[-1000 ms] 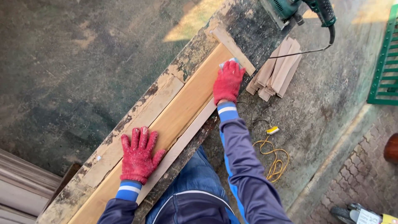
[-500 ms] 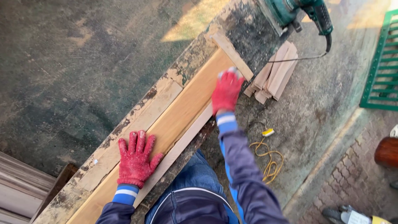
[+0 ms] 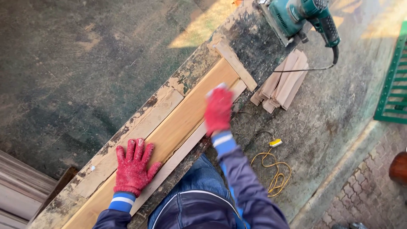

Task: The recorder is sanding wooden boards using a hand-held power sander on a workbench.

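A long light wooden board (image 3: 186, 116) lies along a worn, paint-chipped workbench (image 3: 254, 38). My left hand (image 3: 133, 167), in a red glove, presses flat on the board's near part with fingers spread. Farther up the board is my right hand (image 3: 218, 109), also in a red glove and blurred by motion. It rests on the board with a small pale sanding pad (image 3: 220, 86) showing at its fingertips. A wooden stop strip (image 3: 235, 63) crosses the bench just beyond the board's far end.
A teal power sander (image 3: 296, 15) with a black cable sits at the bench's far end. A pile of short wood pieces (image 3: 282, 82) and a yellow cord (image 3: 273, 169) lie on the concrete to the right. A green metal frame (image 3: 392, 85) stands at right, stacked boards (image 3: 21, 191) at bottom left.
My right hand has slid back along the board toward me, away from the stop strip. My left hand stays pressed on the board.
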